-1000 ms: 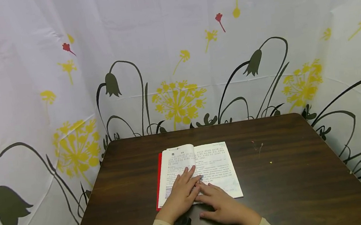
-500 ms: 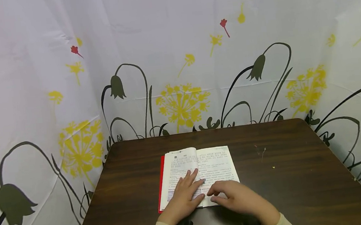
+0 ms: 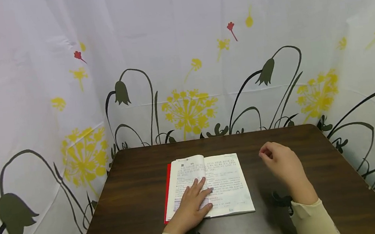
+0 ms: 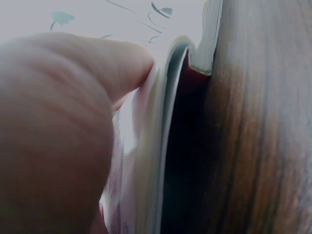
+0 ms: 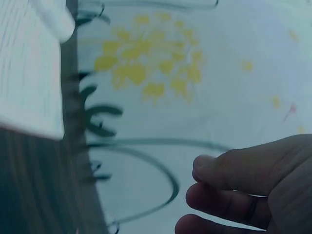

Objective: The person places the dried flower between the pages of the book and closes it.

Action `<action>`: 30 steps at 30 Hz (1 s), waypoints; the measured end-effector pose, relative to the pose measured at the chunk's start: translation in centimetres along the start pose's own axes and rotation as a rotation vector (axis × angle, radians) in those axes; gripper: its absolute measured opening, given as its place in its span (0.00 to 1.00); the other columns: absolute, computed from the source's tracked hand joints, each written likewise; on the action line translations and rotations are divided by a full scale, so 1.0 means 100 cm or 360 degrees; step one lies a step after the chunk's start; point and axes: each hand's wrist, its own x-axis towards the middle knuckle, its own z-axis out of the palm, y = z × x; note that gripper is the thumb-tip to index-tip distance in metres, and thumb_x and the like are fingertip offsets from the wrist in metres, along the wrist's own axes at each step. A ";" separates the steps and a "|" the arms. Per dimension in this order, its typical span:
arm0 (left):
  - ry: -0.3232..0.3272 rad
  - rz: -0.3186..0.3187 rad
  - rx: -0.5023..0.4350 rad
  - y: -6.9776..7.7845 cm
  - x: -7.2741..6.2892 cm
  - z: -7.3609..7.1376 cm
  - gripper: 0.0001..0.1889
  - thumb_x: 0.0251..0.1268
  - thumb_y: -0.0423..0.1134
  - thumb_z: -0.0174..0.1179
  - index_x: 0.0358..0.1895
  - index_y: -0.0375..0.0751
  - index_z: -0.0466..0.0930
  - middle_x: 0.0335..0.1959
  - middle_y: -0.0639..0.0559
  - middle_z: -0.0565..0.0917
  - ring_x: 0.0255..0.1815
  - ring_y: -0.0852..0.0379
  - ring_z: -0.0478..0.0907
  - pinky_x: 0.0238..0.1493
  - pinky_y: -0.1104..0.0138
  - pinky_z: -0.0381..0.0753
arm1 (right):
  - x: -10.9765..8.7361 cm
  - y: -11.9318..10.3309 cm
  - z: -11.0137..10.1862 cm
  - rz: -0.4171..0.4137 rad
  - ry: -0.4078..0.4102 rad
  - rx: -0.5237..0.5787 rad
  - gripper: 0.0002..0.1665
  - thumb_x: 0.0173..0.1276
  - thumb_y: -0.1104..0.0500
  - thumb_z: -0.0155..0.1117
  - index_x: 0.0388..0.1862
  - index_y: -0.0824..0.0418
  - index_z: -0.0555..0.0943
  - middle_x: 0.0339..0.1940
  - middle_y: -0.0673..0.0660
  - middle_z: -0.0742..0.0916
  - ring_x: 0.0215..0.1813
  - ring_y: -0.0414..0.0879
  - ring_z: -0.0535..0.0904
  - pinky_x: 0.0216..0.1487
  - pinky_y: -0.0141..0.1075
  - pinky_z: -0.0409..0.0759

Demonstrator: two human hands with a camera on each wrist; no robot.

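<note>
An open book with printed pages and a red edge showing at its left lies on the table. My left hand rests on the left page near the spine, its fingers spread and fairly straight. In the left wrist view the thumb lies on the page beside the bent-up lower edge of the pages. Right of the book, apart from it, my right hand is raised over the table. Its fingers are loosely bent, and nothing shows between them.
The dark wood-grain table extends around the book on all sides. Behind it hangs a white curtain printed with yellow and dark flowers. A black strap piece sits at the right wrist.
My right hand has lifted off the book's lower edge beside the left hand and swung right and forward over the table. The left hand stays on the page. The view has shifted slightly.
</note>
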 end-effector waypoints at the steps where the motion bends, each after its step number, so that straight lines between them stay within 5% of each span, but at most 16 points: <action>1: 0.0006 -0.0001 -0.0001 0.000 0.000 0.000 0.28 0.79 0.53 0.63 0.79 0.56 0.76 0.92 0.54 0.57 0.93 0.41 0.49 0.88 0.34 0.48 | 0.002 0.011 0.001 0.0076 -0.0030 -0.0009 0.04 0.77 0.56 0.72 0.43 0.55 0.88 0.37 0.51 0.91 0.34 0.44 0.83 0.36 0.43 0.80; 7: 0.0010 -0.0020 -0.0010 0.000 0.000 0.001 0.28 0.79 0.53 0.64 0.78 0.57 0.77 0.92 0.53 0.57 0.93 0.40 0.49 0.88 0.33 0.48 | 0.002 0.065 0.010 0.0442 -0.0179 -0.0049 0.10 0.80 0.54 0.66 0.45 0.59 0.88 0.39 0.58 0.93 0.31 0.48 0.82 0.29 0.44 0.77; 13: 0.0006 -0.0023 -0.0044 0.001 0.001 0.000 0.28 0.79 0.54 0.63 0.78 0.57 0.77 0.92 0.54 0.57 0.93 0.41 0.49 0.88 0.33 0.47 | -0.004 0.090 0.035 0.0536 -0.0340 -0.0060 0.08 0.78 0.56 0.66 0.42 0.59 0.88 0.34 0.58 0.91 0.28 0.49 0.80 0.28 0.44 0.76; 22: 0.0005 -0.0010 -0.0048 0.001 -0.001 0.001 0.28 0.79 0.53 0.63 0.78 0.56 0.77 0.91 0.53 0.58 0.93 0.40 0.49 0.87 0.32 0.47 | -0.007 0.093 0.061 0.0681 -0.0334 -0.0057 0.09 0.76 0.52 0.70 0.39 0.56 0.90 0.39 0.60 0.93 0.32 0.54 0.85 0.29 0.48 0.81; 30: 0.0016 -0.0011 -0.0068 0.000 0.001 0.002 0.28 0.79 0.54 0.63 0.78 0.58 0.77 0.91 0.55 0.57 0.93 0.41 0.48 0.88 0.33 0.46 | -0.007 0.091 0.063 0.0843 -0.0326 -0.0078 0.13 0.74 0.52 0.68 0.37 0.55 0.94 0.45 0.67 0.94 0.37 0.64 0.89 0.31 0.57 0.86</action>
